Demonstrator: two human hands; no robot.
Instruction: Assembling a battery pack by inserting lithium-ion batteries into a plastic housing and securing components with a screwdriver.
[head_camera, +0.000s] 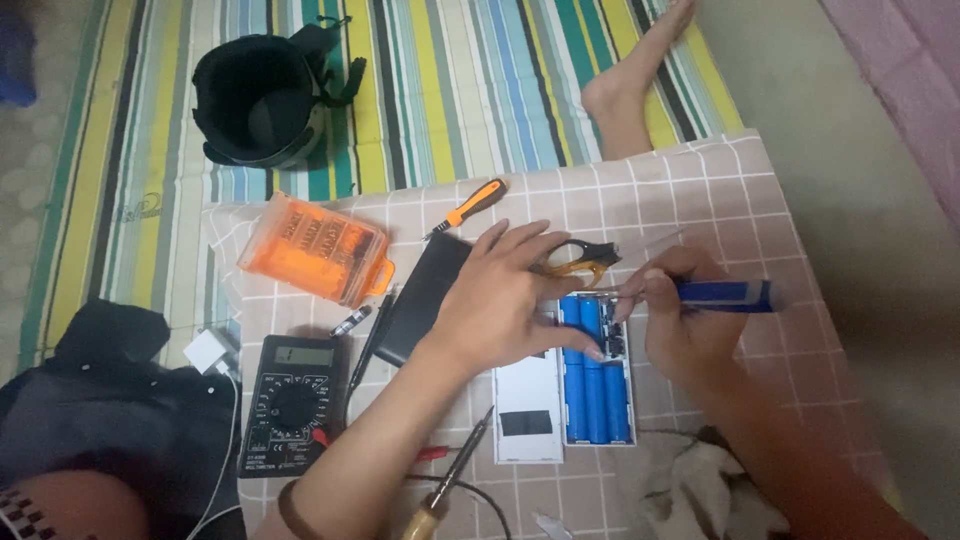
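An open white power-bank case (528, 400) lies on the checked cloth, with a pack of blue cylindrical cells (597, 395) in its right half. My left hand (505, 300) rests flat across the top of the case, thumb on the cells. My right hand (680, 320) grips a blue-handled screwdriver (728, 295) and points its tip at the small circuit board (613, 338) at the upper end of the cell pack.
A black multimeter (293, 403), an orange bit box (315, 248), an orange-handled screwdriver (470, 207), a black slab (425, 298), yellow-handled cutters (578, 262) and a wooden-handled soldering iron (450, 480) lie around. A black pouch (262, 100) and a bare foot (635, 70) are on the striped mat.
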